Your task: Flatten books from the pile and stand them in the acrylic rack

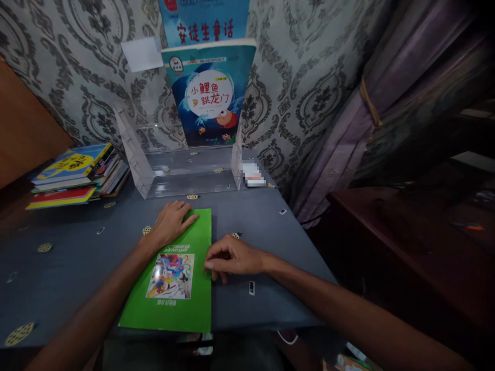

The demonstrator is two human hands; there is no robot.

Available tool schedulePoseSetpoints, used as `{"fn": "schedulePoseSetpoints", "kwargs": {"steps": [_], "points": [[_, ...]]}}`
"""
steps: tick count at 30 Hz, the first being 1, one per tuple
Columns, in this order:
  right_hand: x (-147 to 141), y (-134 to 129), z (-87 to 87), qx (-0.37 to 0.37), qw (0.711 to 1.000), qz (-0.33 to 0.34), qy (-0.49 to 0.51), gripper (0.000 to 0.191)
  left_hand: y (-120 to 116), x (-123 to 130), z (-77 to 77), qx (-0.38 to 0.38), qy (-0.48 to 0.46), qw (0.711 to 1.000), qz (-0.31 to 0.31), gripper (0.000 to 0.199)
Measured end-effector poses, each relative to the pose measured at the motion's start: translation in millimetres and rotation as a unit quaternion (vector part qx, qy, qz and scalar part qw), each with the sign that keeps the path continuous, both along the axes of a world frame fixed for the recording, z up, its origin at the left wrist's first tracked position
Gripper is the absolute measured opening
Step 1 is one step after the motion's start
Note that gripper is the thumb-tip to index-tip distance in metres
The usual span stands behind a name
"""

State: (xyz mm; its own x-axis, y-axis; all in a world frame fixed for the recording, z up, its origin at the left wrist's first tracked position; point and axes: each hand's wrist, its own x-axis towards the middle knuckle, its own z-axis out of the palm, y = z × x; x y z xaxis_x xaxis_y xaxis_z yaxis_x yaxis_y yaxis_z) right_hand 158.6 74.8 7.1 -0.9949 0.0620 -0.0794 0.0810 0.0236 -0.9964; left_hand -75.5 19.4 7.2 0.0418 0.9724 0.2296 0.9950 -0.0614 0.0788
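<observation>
A green book point(181, 319) lies flat on the cloth-covered table, its coloured cover picture and lettering upside down to me. My left hand point(173, 224) rests at the book's upper left corner, thumb stretched over the cover and fingers lying along the edge. At the book's right edge, my right hand point(235, 256) has its fingers curled, with thumb and forefinger tips closed on that edge. Behind the book stands a clear plastic book rack point(133, 154). It holds a blue picture book point(211, 98) with an orange fish, and another blue book point(204, 23) rises behind that.
A stack of books point(77, 167) sits at the table's left. Right of the rack lies a small white item point(253, 175), blurred out. A patterned wall stands behind, with a purple curtain point(332, 144) tied at the right. The dark table cloth point(270, 299) ends near me.
</observation>
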Motion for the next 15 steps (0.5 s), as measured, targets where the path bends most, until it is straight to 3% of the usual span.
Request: {"fn": "schedulePoseSetpoints", "kwargs": {"steps": [7, 15], "points": [[-2.9, 3.0, -2.6, 0.259, 0.953, -0.151, 0.051, 0.022, 0.0, 0.6, -0.3, -0.001, 0.011, 1.0, 0.004, 0.039], [-5.0, 5.5, -8.1, 0.344, 0.915, -0.194, 0.088, 0.019, -0.2, 1.9, 0.7, -0.003, 0.007, 1.0, -0.001, 0.04]]}}
